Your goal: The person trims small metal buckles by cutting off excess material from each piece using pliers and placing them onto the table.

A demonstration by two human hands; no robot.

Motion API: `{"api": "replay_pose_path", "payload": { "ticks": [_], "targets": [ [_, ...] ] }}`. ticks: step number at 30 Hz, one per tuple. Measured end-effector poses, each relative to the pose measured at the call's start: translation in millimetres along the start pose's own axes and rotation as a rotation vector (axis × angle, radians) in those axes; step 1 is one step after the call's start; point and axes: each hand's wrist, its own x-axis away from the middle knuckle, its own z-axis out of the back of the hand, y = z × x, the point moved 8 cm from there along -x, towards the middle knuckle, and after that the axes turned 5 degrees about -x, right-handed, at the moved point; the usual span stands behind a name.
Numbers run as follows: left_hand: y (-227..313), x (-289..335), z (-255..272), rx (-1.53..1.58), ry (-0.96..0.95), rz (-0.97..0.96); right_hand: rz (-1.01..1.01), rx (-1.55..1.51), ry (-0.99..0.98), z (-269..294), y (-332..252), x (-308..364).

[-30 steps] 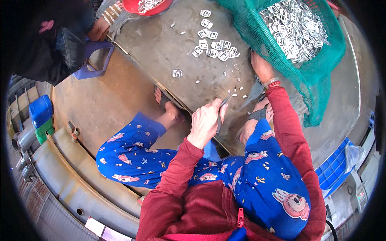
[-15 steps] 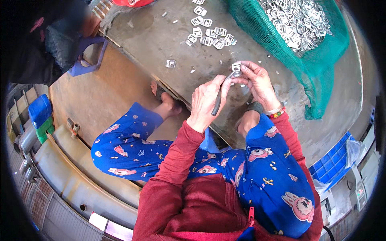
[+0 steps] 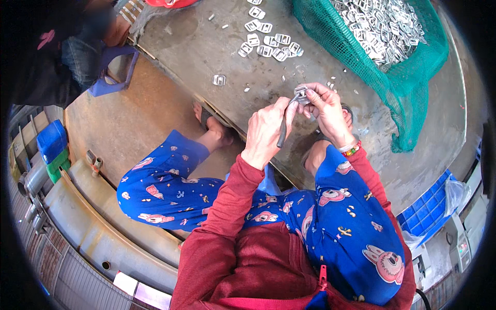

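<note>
My left hand point(image 3: 264, 128) is closed round a hand tool with a dark handle point(image 3: 282, 132), which looks like pliers. The tool's tip meets a small silver metal buckle point(image 3: 300, 92) with a slot in it. Thumb and fingers of my right hand point(image 3: 330, 111) pinch this buckle from the other side. The fingers partly hide both the tool's jaws and the buckle. Beyond my hands, several similar loose buckles point(image 3: 265, 51) lie scattered on the grey surface point(image 3: 191, 57). One single buckle point(image 3: 219, 80) rests apart, to the left of them.
A green mesh net point(image 3: 356, 57) holds a heap of silver buckles point(image 3: 385, 26) at the far right. Small metal scraps point(image 3: 333, 85) lie near my right hand. Another person point(image 3: 82, 57) sits at the far left by a purple stool point(image 3: 116, 72). A blue crate point(image 3: 426, 204) stands at the right.
The buckle has turned and tilted slightly between my right fingers, and my right hand has shifted a little left and down. More small scraps show beyond that hand. My left hand keeps its grip.
</note>
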Motion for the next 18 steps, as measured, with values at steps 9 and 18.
{"api": "replay_pose_path", "payload": {
  "ticks": [9,18],
  "targets": [
    [-18,1,-19,0.039,-0.065,0.045,-0.147,0.038,0.119,14,20,1],
    [-20,-1,5,-0.055,-0.115,-0.063,-0.227,-0.034,0.047,25,21,-1]
  ]
}}
